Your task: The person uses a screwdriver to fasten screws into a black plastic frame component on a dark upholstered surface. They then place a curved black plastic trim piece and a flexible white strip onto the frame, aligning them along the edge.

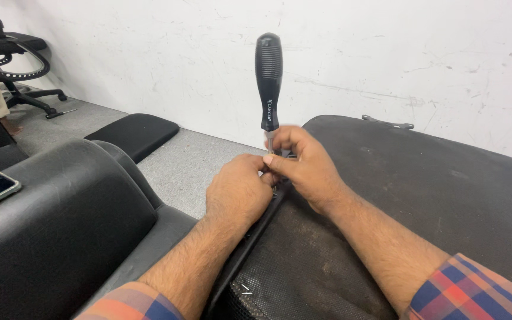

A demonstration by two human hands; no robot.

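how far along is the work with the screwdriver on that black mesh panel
Done: two small screws lie loose on the mesh panel. In hand: left hand and right hand pinch the upright screwdriver at the panel's edge. Left: the tip is hidden, so remaining fasteners cannot be told.

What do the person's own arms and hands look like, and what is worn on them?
Both hands, the left hand and the right hand, are bare, with no gloves, rings or watch visible. The forearms are bare and hairy. Each arm has a pushed-up plaid sleeve in red, orange and dark blue.
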